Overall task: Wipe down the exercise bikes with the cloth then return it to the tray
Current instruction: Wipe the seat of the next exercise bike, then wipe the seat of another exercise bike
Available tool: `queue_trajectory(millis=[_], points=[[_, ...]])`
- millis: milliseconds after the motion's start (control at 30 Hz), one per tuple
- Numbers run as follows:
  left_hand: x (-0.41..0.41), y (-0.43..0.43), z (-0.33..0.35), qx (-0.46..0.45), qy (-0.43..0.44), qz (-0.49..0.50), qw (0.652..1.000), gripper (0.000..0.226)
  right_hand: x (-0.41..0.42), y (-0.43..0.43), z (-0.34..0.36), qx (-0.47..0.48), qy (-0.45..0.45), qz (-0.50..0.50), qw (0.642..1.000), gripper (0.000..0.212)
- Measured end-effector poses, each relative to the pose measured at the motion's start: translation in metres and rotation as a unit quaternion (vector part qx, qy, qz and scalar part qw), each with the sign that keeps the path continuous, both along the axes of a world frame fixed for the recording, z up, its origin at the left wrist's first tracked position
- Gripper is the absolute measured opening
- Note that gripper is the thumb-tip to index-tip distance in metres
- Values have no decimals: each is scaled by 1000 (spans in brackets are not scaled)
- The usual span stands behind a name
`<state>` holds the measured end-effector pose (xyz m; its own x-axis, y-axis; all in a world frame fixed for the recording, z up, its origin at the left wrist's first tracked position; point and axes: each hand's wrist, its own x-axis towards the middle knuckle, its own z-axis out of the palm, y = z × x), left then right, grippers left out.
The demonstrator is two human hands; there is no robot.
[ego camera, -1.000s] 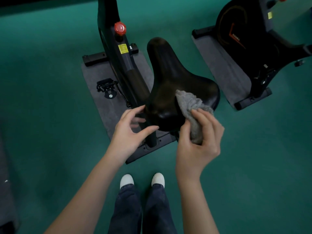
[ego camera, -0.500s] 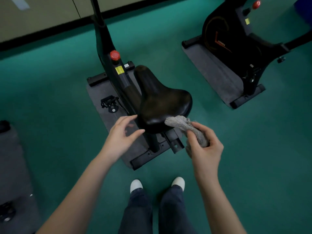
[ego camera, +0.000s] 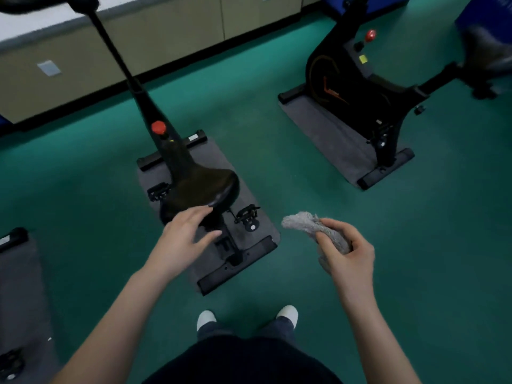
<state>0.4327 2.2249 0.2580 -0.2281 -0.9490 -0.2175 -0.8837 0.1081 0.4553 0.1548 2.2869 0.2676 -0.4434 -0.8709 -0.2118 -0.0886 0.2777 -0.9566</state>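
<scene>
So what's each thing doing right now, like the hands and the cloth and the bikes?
cloth: scrunched up, held in the air.
right hand: curled round the cloth.
saddle: bare, cloth not on it.
left hand: open, fingers spread by the saddle's back edge.
far bike: upright, untouched.

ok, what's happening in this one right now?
A person is wiping down exercise bikes. The right hand grips a bunched grey cloth in the air, to the right of the near bike and touching nothing on it. The left hand is open, fingers reaching to the rear edge of that bike's saddle; I can't tell if they touch it. A second bike stands further right. No tray is in view.
</scene>
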Motion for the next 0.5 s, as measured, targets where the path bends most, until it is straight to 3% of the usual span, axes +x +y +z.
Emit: queue_trajectory(millis=[167,500], points=[[-104,-2,-1,-14,-114,-118,986,72,-89,39,3,11,-5,-88,996,19],[-264,-28,3,-57,-141,-258,954,75,-204,61,7,6,6,-227,974,18]])
